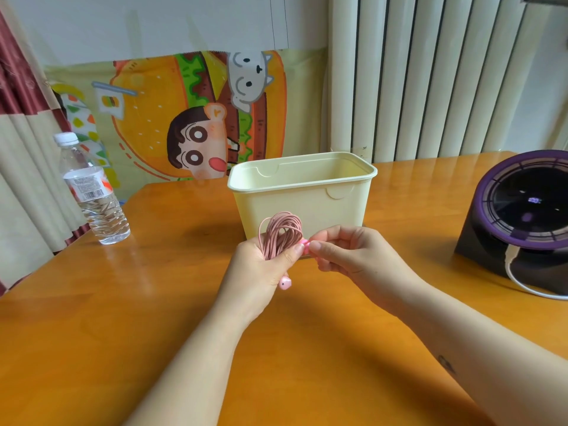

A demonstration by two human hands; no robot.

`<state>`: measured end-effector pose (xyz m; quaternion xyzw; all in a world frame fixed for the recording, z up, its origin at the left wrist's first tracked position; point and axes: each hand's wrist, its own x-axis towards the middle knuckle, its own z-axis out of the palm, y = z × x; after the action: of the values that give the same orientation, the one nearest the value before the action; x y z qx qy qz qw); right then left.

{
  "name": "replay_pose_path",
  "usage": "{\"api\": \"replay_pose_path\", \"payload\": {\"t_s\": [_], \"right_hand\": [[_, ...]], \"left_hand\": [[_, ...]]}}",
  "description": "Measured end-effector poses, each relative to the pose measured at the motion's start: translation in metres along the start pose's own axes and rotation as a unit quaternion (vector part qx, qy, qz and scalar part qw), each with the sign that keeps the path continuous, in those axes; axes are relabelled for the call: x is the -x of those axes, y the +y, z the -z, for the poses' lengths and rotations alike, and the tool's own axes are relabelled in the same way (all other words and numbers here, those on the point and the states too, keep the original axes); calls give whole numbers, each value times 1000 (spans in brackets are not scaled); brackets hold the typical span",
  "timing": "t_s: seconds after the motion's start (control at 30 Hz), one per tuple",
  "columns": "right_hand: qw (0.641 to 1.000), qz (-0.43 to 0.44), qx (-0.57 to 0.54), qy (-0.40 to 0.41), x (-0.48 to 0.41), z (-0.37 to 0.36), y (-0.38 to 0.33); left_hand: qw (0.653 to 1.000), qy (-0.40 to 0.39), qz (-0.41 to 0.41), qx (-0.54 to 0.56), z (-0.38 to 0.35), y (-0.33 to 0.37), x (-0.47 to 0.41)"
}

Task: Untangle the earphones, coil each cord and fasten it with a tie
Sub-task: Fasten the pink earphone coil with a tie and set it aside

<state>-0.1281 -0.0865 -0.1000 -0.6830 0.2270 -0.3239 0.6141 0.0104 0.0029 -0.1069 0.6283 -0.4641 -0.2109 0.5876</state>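
My left hand grips a coil of pink earphone cord above the wooden table; the loops stand up out of my fist. A pink earbud hangs below that hand at the palm. My right hand pinches a small bright pink piece at the coil's right side, touching my left thumb. Whether this piece is a tie or a part of the earphones I cannot tell.
A pale yellow plastic bin stands just behind my hands. A water bottle is at the table's left edge. A black and purple round device with a white cable sits at the right.
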Motion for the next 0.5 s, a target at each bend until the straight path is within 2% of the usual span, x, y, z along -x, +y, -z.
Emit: {"api": "replay_pose_path", "payload": {"t_s": [0.3, 0.5], "right_hand": [[987, 76, 132, 44, 3, -1, -3], [985, 89, 144, 27, 4, 1, -2]], "left_hand": [[999, -18, 37, 11, -3, 1, 3], [999, -23, 32, 6, 0, 3, 2]]}}
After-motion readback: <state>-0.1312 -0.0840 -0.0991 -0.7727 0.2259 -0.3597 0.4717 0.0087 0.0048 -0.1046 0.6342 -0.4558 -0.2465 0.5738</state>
